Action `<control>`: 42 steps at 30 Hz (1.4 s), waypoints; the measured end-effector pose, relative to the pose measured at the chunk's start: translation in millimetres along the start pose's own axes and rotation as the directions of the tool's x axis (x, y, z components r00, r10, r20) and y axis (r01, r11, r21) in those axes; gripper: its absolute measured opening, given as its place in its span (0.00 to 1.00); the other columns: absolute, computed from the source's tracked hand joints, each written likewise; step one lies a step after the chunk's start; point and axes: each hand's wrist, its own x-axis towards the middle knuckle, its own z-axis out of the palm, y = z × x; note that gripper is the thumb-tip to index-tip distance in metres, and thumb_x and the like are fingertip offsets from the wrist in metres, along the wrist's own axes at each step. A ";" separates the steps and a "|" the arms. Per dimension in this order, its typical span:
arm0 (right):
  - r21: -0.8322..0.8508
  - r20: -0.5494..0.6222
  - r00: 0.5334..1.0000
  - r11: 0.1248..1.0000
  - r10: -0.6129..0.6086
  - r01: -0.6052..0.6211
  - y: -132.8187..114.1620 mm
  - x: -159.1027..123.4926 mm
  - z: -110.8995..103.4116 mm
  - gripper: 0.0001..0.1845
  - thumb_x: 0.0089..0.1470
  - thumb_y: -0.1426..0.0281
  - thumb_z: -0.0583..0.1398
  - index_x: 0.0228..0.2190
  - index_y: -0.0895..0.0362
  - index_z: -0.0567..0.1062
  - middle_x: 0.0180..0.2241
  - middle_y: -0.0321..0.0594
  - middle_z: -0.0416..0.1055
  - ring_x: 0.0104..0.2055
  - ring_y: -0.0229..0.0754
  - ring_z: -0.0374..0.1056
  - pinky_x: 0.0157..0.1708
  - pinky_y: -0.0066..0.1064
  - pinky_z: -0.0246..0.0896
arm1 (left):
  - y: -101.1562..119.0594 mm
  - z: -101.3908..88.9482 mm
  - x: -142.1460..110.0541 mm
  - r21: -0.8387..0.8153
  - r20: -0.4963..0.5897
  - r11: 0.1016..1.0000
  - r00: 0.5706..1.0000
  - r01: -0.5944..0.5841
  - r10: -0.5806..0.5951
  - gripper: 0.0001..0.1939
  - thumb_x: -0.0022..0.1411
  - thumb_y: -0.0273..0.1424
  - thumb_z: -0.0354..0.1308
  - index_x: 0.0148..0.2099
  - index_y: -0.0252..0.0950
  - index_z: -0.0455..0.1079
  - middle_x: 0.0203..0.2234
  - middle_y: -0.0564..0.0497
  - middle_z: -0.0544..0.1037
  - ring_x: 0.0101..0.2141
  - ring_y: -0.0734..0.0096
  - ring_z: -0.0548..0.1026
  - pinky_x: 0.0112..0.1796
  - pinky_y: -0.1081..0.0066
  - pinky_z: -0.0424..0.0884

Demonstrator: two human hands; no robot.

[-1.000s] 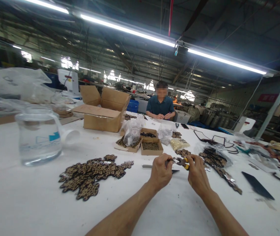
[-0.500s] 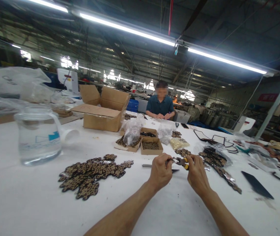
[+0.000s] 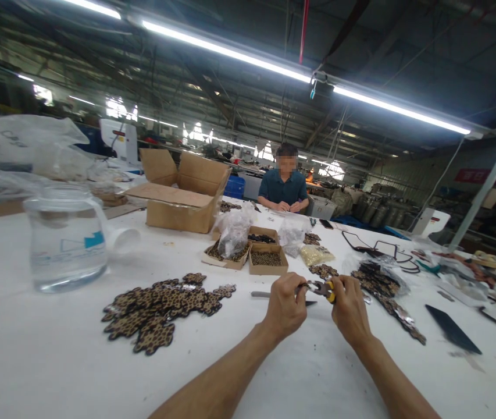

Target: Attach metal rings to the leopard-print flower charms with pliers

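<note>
My right hand (image 3: 349,307) is closed round the yellow-handled pliers (image 3: 329,291), whose metal jaws point left. Just left of the jaws, my left hand (image 3: 285,301) pinches a small dark piece; fingers cover most of it, and its kind cannot be made out. The jaws meet or nearly meet that piece. Under my left hand lies a grey-handled tool (image 3: 260,294) with a dark pointed blade, its middle hidden. Leopard-print patches with dark edges form a pile (image 3: 164,311) to the left and another pile (image 3: 387,291) to the right, partly under clear plastic.
Beyond my hands stand small boxes of brass-coloured bits (image 3: 268,259) and a yellowish bag (image 3: 316,255). Left are a water jug (image 3: 67,244) and an open carton (image 3: 180,215). A dark flat plate (image 3: 452,329) lies right. A co-worker (image 3: 283,183) sits opposite.
Both hands stay in nearly the same place. The pliers have turned slightly in my right hand, and the camera view has shifted a little.
</note>
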 end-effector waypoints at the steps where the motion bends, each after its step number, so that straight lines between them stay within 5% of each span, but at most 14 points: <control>1: 0.000 -0.004 1.000 1.000 -0.005 0.005 0.5 0.3 -0.3 0.28 0.51 0.85 0.50 0.52 0.56 0.68 0.46 0.51 0.63 0.49 0.55 0.58 0.49 0.52 0.60 | 0.5 -0.3 0.2 0.001 0.000 1.000 1.000 -0.011 0.011 0.06 0.59 0.22 0.53 0.34 0.37 0.70 0.28 0.47 0.75 0.32 0.65 0.72 0.35 0.67 0.65; 42: 0.018 0.095 0.995 1.000 0.017 -0.019 -1.0 -4.6 7.1 0.29 0.51 0.84 0.50 0.54 0.56 0.65 0.49 0.51 0.62 0.51 0.54 0.58 0.49 0.48 0.62 | -2.7 3.1 -5.1 0.115 -0.048 0.988 0.992 -0.107 0.113 0.06 0.63 0.23 0.50 0.35 0.36 0.67 0.31 0.45 0.73 0.35 0.62 0.70 0.37 0.63 0.64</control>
